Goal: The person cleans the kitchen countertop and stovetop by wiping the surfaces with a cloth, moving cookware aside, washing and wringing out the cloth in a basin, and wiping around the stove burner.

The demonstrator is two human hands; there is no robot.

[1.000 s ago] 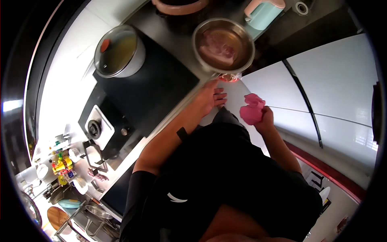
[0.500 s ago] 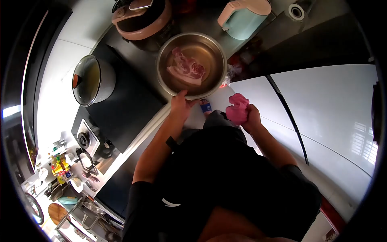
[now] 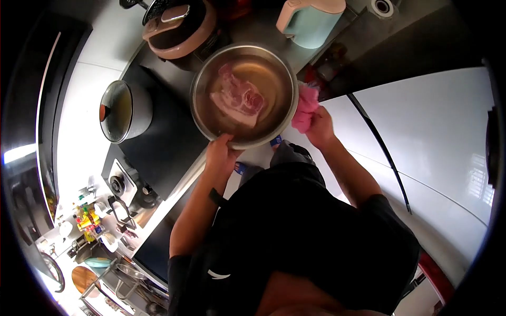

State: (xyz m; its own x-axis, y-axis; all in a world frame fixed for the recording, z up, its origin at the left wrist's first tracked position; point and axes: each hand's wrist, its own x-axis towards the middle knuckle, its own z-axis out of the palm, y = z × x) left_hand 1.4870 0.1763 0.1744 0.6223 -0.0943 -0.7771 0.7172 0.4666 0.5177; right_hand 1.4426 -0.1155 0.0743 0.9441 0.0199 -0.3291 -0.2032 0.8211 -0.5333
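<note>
A round steel basin holds a slab of raw meat, pink with a pale band of fat, and what looks like clear liquid. My left hand grips the near left rim, thumb on top and fingers underneath. At the basin's right side, my right hand is closed around a crumpled pink cloth. The cloth lies against the outer wall, or very close to it; the exact contact is hard to see.
A pink rice cooker and a pale blue kettle stand behind the basin. To the left are a glass-lidded pot and a stove burner. White cabinet doors border the right.
The basin has shifted toward my body and slightly left, with my left hand still on its rim. My right hand has brought the pink cloth up to the basin's right side.
</note>
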